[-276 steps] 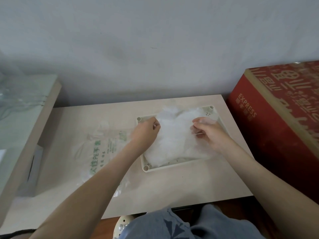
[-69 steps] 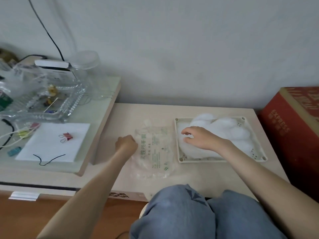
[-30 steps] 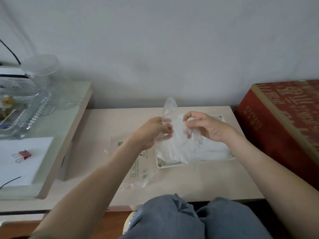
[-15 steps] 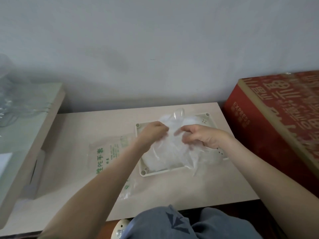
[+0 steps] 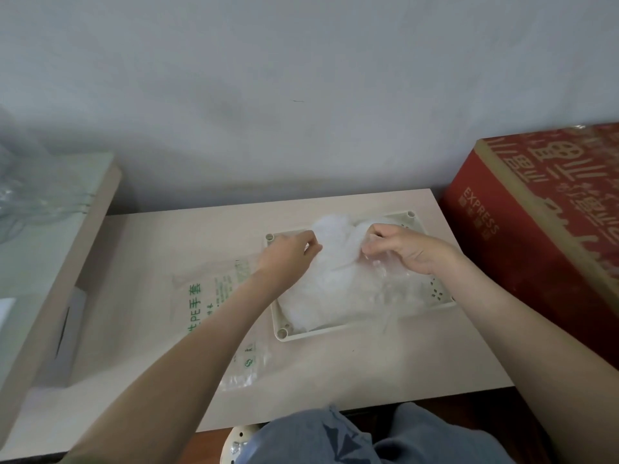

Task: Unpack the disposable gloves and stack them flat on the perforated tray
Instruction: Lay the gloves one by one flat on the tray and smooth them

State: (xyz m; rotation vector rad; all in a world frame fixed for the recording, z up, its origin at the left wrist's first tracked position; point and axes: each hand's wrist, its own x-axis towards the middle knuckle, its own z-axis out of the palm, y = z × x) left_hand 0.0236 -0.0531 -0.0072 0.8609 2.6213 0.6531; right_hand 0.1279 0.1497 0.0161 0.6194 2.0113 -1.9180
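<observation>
The left hand (image 5: 288, 254) and the right hand (image 5: 407, 251) are both over the perforated tray (image 5: 438, 293), a little apart from each other, each with its fingers curled in. Between them they pinch a thin, clear disposable glove (image 5: 382, 279). The left grips the film at its left edge, and the right grips it near the top on the other side. The film is so transparent that its exact outline is hard to tell, but a loose end appears to trail down over the tray's near rim. Under it a white, crumpled pile of gloves (image 5: 328, 296) fills most of the tray, puffed up rather than lying flat, leaving only the corner posts and a slotted strip along the right side bare. The cream tray sits on the pale table (image 5: 351, 370), towards the back right. Just to its left, flat on the table and partly under the left forearm, lies the clear packaging bag (image 5: 207, 296) with green printing. A red carton (image 5: 536, 236) marked EXPRESS stands against the table's right edge. A higher side table (image 5: 67, 249) adjoins on the left, and the person's jeans (image 5: 368, 437) show at the bottom.
</observation>
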